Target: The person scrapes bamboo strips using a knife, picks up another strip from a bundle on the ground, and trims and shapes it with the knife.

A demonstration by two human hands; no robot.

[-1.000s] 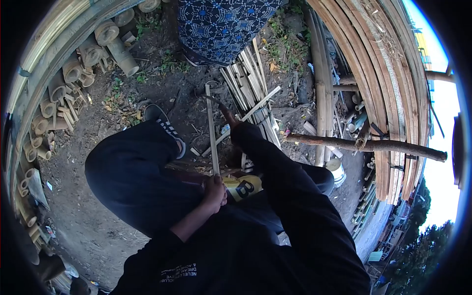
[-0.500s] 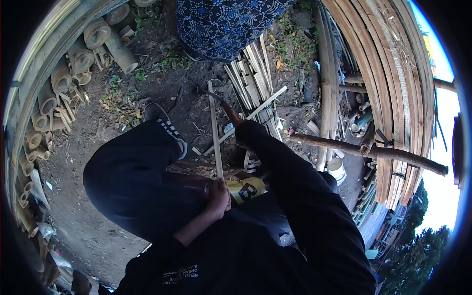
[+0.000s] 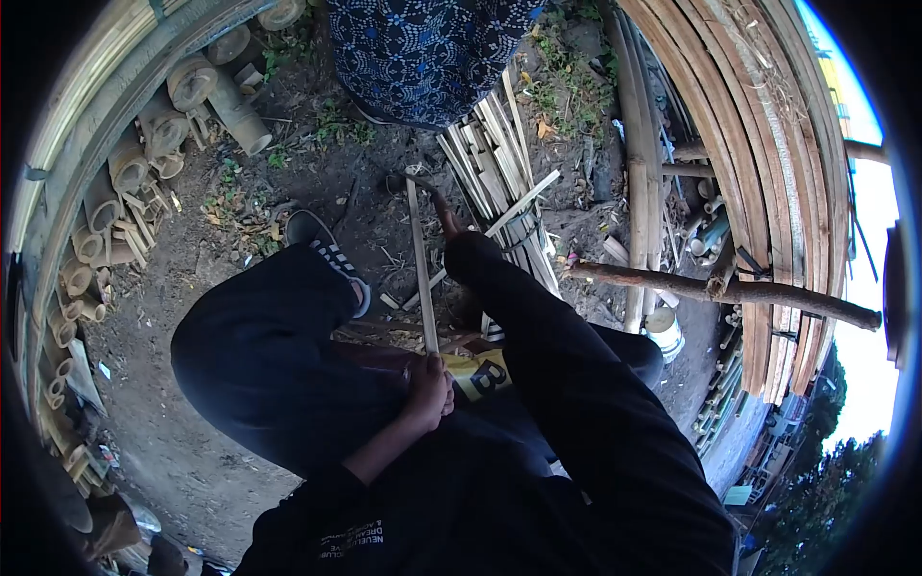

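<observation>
- Strip [image 3: 421, 269], one, pale, long and narrow, wood or bamboo by its look: runs from the lap out over the ground. We judge it light and stiff along its length, with some spring, dry rather than slippery, and apt to splinter at the edges.
- Best hold on it: the near end or the middle, we think, flat between the fingers, well clear of the blade and without sliding along the edge.
- Left hand [image 3: 429, 392]: fingers closed round the strip's near end.
- Knife [image 3: 434, 196], as we read it: dark, curved, brown-handled, crossing the strip near its far end; whether the two touch we cannot tell.
- Right hand [image 3: 471, 257]: closed on the knife's handle; too dark for us to make out separate fingers.
- Yellow cloth or bag [image 3: 480, 375], marked with a B: just beside the left hand; which of the two we cannot say.
- Bundle of strips [image 3: 490, 173]: on the ground [image 3: 202, 413], beyond the right hand.
- Patterned cloth [image 3: 432, 58]: above the bundle in our view.
- Bucket [image 3: 664, 332], pale: right of the knees.
- Bamboo tubes [image 3: 235, 115]: along the left.
- Long planks [image 3: 730, 163]: stacked at right.
</observation>
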